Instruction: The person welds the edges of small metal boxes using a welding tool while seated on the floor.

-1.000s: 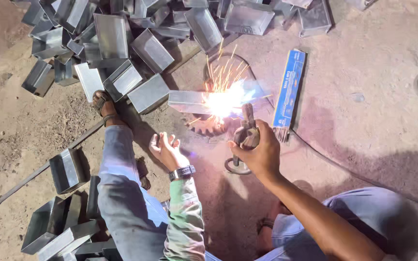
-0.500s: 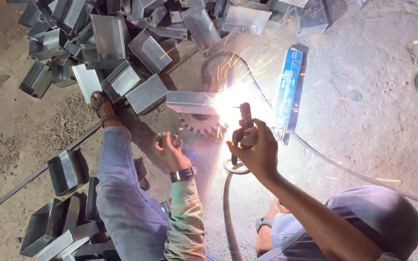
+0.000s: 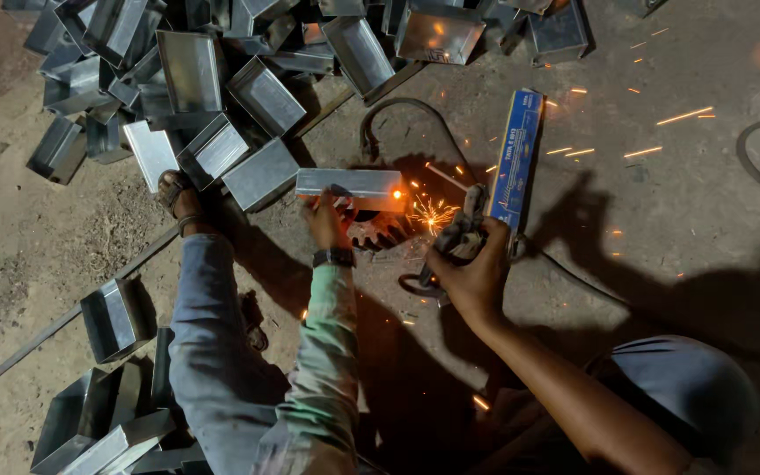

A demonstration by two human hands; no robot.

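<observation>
Left hand (image 3: 323,220) — fingers pressed on the near edge of a flat grey metal box (image 3: 351,188), steadying it on the ground; a dark watch sits at the wrist. The box lies over a toothed gear wheel (image 3: 378,234), with a glowing orange spot at its right end and sparks (image 3: 431,214) just beside it.

Right hand (image 3: 472,264) — closed around a welding electrode holder (image 3: 461,230), its tip toward the box's right end.

Blue electrode packet (image 3: 515,158) lies just right of the holder. Heap of open metal boxes (image 3: 195,88) behind; more at lower left (image 3: 116,318). Sandalled foot (image 3: 175,195) beside the heap. Dusty concrete floor (image 3: 679,211).
</observation>
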